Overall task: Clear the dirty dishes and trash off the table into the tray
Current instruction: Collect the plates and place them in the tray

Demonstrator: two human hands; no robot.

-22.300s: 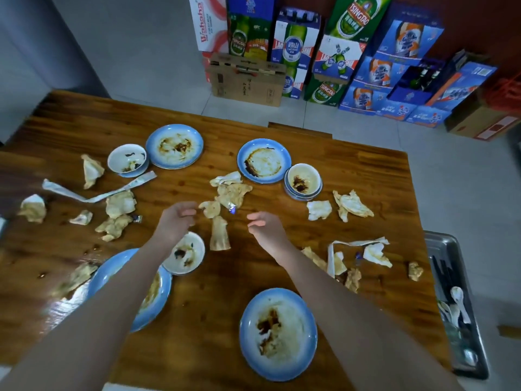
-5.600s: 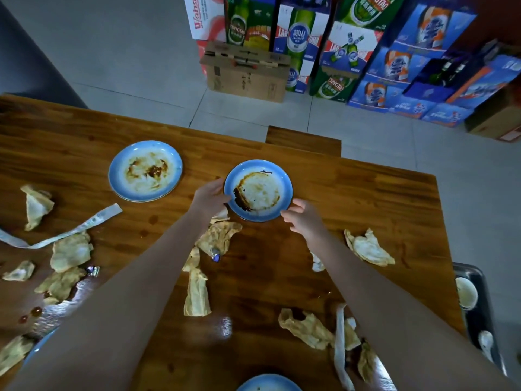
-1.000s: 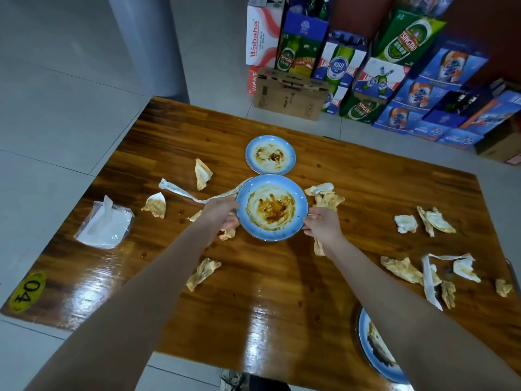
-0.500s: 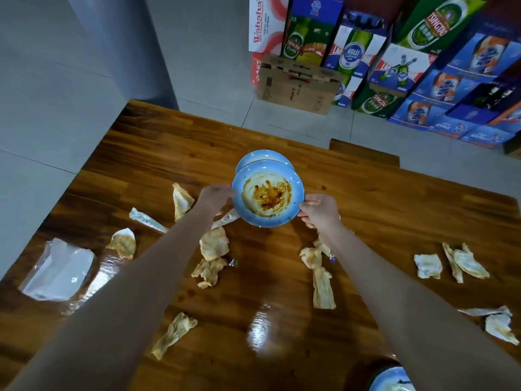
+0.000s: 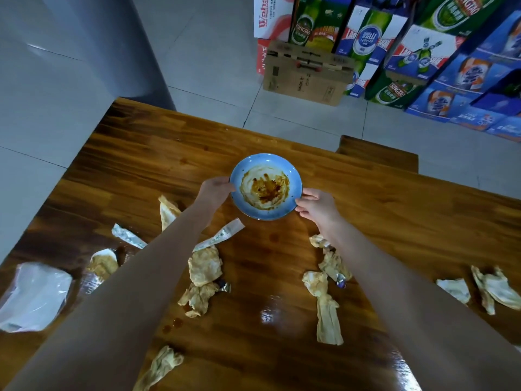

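The person holds a blue plate (image 5: 266,187) between both hands over the far middle of the wooden table (image 5: 394,221). The left hand (image 5: 215,190) grips its left rim and the right hand (image 5: 317,206) pinches the right rim, fingers curled round the edge. The plate's white centre is smeared with brown-orange sauce. From here I cannot tell whether it rests on the wood or hangs just above it.

Stained, crumpled napkins lie scattered nearer the person: one bunch (image 5: 204,266) under the left forearm and a long one (image 5: 327,317) beside the right forearm. A printed paper sleeve (image 5: 222,238) lies just below the plate. A clear plastic wrapper (image 5: 33,294) sits at the table's left edge.

Beyond the table a wooden bench (image 5: 377,156) stands on the tiled floor. Farther back, beer cartons (image 5: 366,38) are stacked behind a brown cardboard box (image 5: 307,74).
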